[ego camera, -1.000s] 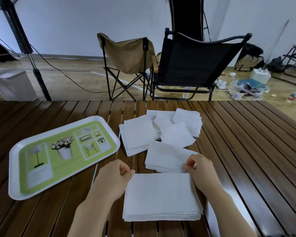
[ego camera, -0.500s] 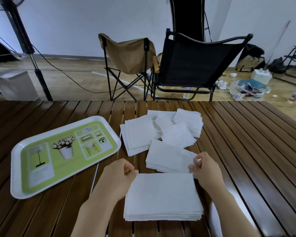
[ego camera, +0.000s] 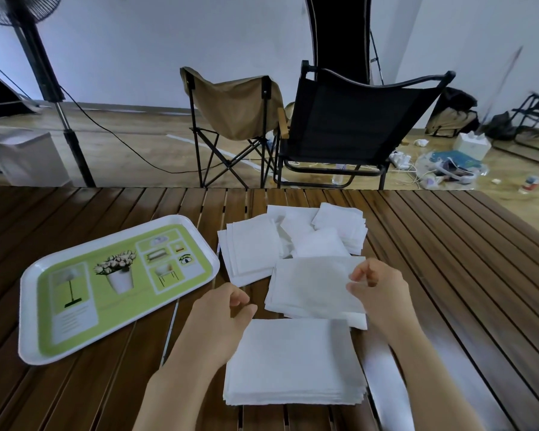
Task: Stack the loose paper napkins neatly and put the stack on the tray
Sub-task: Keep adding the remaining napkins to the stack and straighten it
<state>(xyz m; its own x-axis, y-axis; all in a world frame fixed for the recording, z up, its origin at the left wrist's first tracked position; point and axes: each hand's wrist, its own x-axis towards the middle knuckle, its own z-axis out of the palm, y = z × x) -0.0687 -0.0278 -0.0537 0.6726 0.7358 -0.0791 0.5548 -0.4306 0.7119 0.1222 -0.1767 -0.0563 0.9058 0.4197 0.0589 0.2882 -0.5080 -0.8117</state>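
Right hand (ego camera: 378, 293): the grip is pinched closed, thumb and fingers nipped on the right edge of a single napkin (ego camera: 311, 283), which is held slightly lifted above a small pile of napkins (ego camera: 357, 321) beneath it.
Left hand (ego camera: 221, 325): the grip is loosely curled, fingers bent and partly apart; nothing is held. The fingertips are placed at the far left corner of the squared stack (ego camera: 293, 363), touching or just beside it; which cannot be told.
Squared stack: laid flat on the counter (ego camera: 448, 259) nearest the person, between the two forearms, edges roughly aligned.
Loose napkins (ego camera: 296, 237): spread in overlapping piles farther back on the counter, behind the held napkin.
Tray (ego camera: 25, 306): white-rimmed, green with printed pictures, set on the counter to the left, well apart from the stack; no napkin is seen on it.
Behind the counter: a tan folding chair (ego camera: 231, 107) and a black chair (ego camera: 352, 119) are seen on the floor.
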